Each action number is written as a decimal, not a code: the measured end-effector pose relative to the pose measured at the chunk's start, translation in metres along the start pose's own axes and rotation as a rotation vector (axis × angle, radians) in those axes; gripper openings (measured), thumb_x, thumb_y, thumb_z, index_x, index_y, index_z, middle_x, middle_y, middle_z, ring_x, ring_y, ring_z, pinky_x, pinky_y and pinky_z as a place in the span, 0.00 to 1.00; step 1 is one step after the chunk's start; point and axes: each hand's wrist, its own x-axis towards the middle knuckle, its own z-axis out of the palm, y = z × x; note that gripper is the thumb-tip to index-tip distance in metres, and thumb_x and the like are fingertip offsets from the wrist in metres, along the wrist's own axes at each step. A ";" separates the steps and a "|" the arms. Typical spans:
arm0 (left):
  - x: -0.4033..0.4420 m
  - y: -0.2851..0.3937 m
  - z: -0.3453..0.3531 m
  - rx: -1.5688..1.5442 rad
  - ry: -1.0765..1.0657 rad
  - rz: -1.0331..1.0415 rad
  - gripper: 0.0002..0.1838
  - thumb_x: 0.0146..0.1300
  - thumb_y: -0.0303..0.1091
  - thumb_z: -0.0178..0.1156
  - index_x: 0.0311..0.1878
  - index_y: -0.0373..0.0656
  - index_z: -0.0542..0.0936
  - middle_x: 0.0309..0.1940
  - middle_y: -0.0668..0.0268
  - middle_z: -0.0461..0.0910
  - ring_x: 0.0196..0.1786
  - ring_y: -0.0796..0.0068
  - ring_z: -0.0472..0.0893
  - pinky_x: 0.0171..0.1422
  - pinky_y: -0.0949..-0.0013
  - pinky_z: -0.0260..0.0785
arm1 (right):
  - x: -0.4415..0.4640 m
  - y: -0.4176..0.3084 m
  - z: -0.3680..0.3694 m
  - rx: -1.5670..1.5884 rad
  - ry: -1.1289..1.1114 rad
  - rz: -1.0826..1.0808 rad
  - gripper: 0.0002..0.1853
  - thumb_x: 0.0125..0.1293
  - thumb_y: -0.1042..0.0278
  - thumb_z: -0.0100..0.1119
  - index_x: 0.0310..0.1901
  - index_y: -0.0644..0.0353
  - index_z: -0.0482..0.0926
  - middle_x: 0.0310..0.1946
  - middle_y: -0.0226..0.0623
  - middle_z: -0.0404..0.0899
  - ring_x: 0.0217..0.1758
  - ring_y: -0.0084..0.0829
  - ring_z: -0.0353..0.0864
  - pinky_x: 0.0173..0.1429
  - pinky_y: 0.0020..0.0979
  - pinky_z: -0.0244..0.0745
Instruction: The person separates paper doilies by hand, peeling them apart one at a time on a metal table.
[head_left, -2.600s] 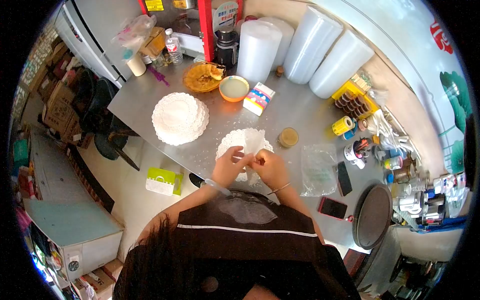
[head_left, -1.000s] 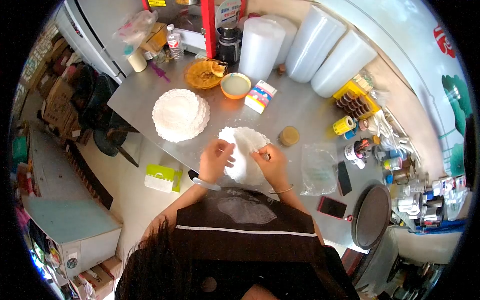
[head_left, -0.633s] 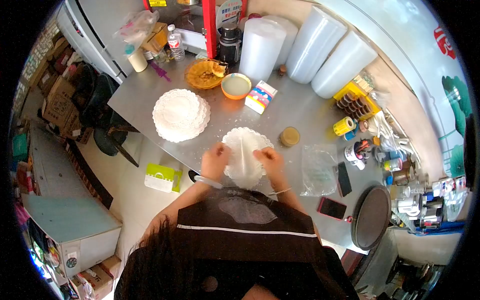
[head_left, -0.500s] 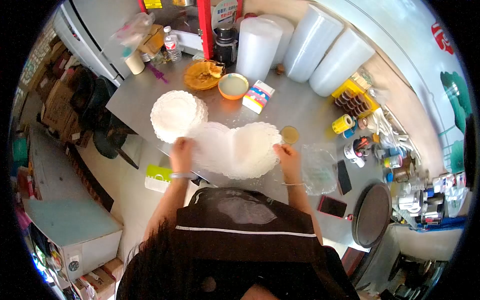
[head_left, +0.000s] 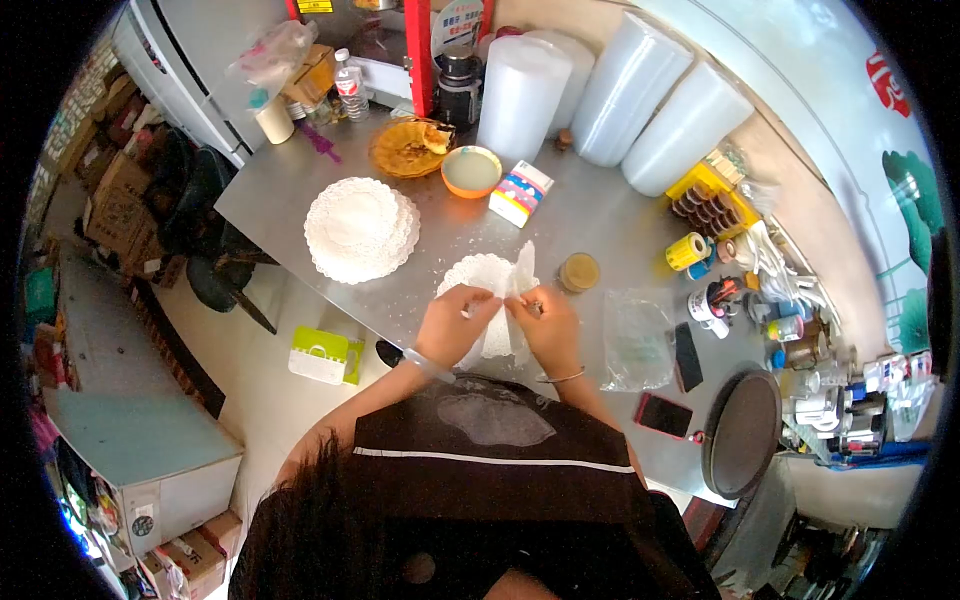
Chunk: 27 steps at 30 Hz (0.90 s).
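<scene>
One raised doily (head_left: 524, 268) is pinched in left hand (head_left: 456, 320) and right hand (head_left: 549, 322), between lacy stack (head_left: 361, 230) and cup (head_left: 579, 272).

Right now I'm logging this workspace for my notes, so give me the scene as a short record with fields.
surface: metal table
left hand: fingertips at the raised lace paper, grip unclear
right hand: pinching the raised lace paper
stack: round lace papers, beyond the left hand
far side: orange bowl, patterned box beside it
right side: cup, clear bag, red-edged phone
</scene>
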 end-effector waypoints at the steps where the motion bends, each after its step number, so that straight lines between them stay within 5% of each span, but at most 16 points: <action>1: 0.003 0.001 0.002 -0.001 -0.016 -0.017 0.14 0.59 0.40 0.62 0.39 0.37 0.82 0.34 0.54 0.82 0.34 0.63 0.81 0.37 0.68 0.72 | -0.001 -0.002 0.002 -0.030 -0.014 -0.042 0.14 0.56 0.57 0.65 0.30 0.61 0.77 0.30 0.44 0.80 0.33 0.43 0.80 0.36 0.36 0.72; 6: 0.014 -0.007 0.005 -0.114 -0.073 -0.270 0.16 0.59 0.41 0.56 0.34 0.35 0.82 0.24 0.53 0.81 0.29 0.61 0.82 0.36 0.64 0.72 | -0.007 -0.016 0.009 0.104 -0.110 0.031 0.12 0.58 0.58 0.63 0.32 0.61 0.80 0.29 0.41 0.81 0.30 0.35 0.80 0.36 0.33 0.73; 11: 0.018 -0.038 -0.003 -0.011 0.090 -0.323 0.13 0.57 0.36 0.57 0.34 0.35 0.82 0.23 0.61 0.80 0.26 0.77 0.77 0.32 0.70 0.69 | -0.003 0.031 0.033 0.485 -0.123 0.235 0.13 0.60 0.60 0.62 0.36 0.63 0.82 0.28 0.38 0.82 0.30 0.22 0.78 0.35 0.26 0.72; 14: 0.021 -0.086 -0.032 -0.038 0.224 -0.298 0.09 0.56 0.32 0.58 0.32 0.36 0.82 0.20 0.69 0.77 0.25 0.82 0.73 0.27 0.74 0.65 | 0.003 0.042 0.010 0.412 -0.053 0.258 0.10 0.60 0.66 0.63 0.37 0.66 0.82 0.26 0.26 0.79 0.28 0.16 0.71 0.33 0.21 0.68; 16: 0.018 -0.096 -0.067 0.047 0.303 -0.307 0.06 0.56 0.28 0.56 0.31 0.37 0.81 0.20 0.72 0.74 0.24 0.83 0.71 0.26 0.74 0.64 | 0.007 0.052 -0.012 0.258 0.079 0.235 0.11 0.60 0.66 0.64 0.37 0.67 0.82 0.25 0.27 0.79 0.28 0.16 0.71 0.33 0.21 0.68; 18: 0.010 -0.097 -0.092 -0.024 0.491 -0.251 0.11 0.52 0.24 0.57 0.39 0.40 0.82 0.19 0.61 0.76 0.24 0.78 0.74 0.30 0.69 0.68 | 0.008 0.059 -0.028 0.168 0.161 0.214 0.12 0.59 0.65 0.64 0.36 0.66 0.81 0.25 0.30 0.79 0.28 0.18 0.73 0.34 0.23 0.69; 20: 0.004 -0.048 -0.104 0.067 0.484 -0.202 0.11 0.52 0.20 0.54 0.38 0.39 0.82 0.20 0.62 0.76 0.24 0.77 0.74 0.31 0.69 0.67 | 0.010 0.059 -0.036 0.146 0.185 0.189 0.13 0.59 0.63 0.63 0.35 0.66 0.81 0.25 0.37 0.80 0.28 0.21 0.75 0.34 0.26 0.70; 24: 0.008 -0.021 -0.077 0.200 0.420 0.211 0.14 0.53 0.15 0.52 0.38 0.40 0.82 0.23 0.62 0.74 0.25 0.70 0.74 0.32 0.68 0.67 | 0.012 0.033 -0.021 0.149 0.136 0.117 0.12 0.59 0.63 0.64 0.35 0.65 0.81 0.22 0.34 0.78 0.26 0.20 0.72 0.32 0.25 0.68; 27: 0.010 -0.012 -0.071 0.275 0.316 0.192 0.11 0.54 0.17 0.53 0.36 0.40 0.83 0.28 0.59 0.77 0.30 0.61 0.77 0.37 0.70 0.69 | 0.015 0.031 -0.020 0.212 0.136 0.138 0.11 0.59 0.64 0.64 0.34 0.65 0.81 0.21 0.29 0.76 0.26 0.18 0.71 0.31 0.24 0.67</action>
